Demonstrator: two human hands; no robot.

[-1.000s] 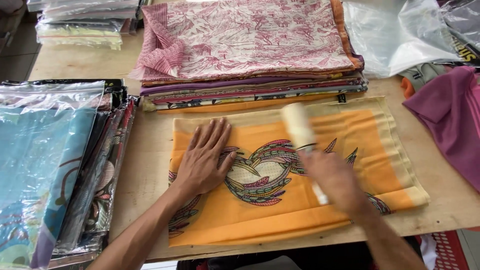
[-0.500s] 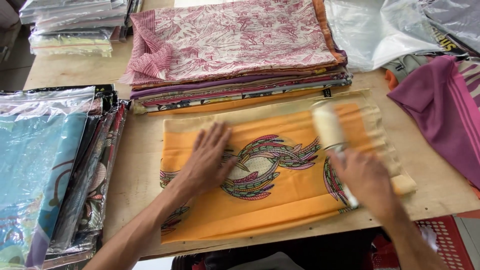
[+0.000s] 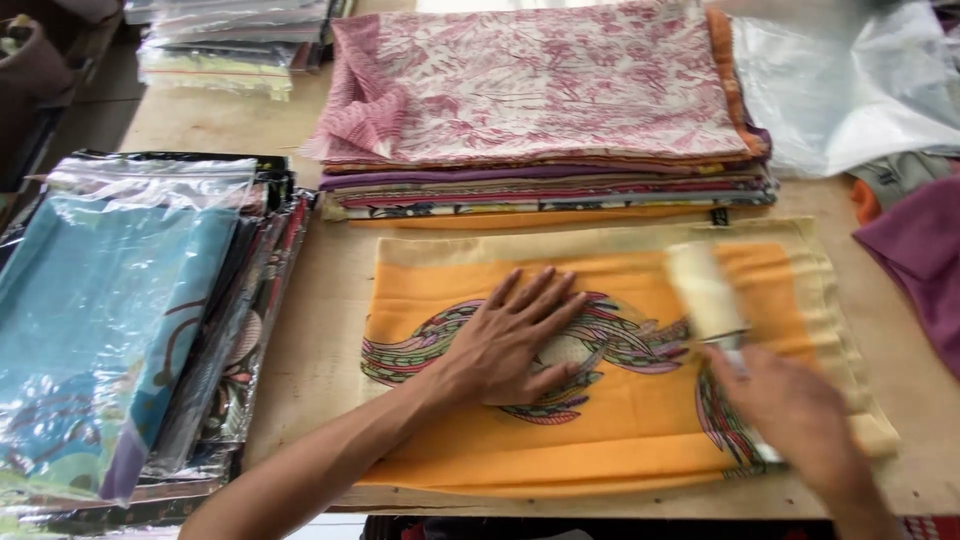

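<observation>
A folded orange cloth point(image 3: 620, 430) with a swirling multicoloured pattern lies flat on the wooden table point(image 3: 320, 340). My left hand point(image 3: 510, 340) presses flat on the middle of the cloth, fingers spread. My right hand point(image 3: 790, 410) grips the handle of a pale lint roller point(image 3: 702, 292), whose roll rests on the cloth's right part, blurred by motion.
A stack of folded cloths point(image 3: 540, 110) topped by a pink-and-white one sits just behind. Plastic-wrapped fabrics point(image 3: 120, 300) are piled at the left, clear plastic bags point(image 3: 850, 90) and a purple cloth point(image 3: 920, 260) at the right, more packets point(image 3: 230, 40) at the far left.
The roller has stayed on the right part of the cloth, shifting slightly with my right hand. My left hand stays flat on the cloth. The camera view has shifted a little.
</observation>
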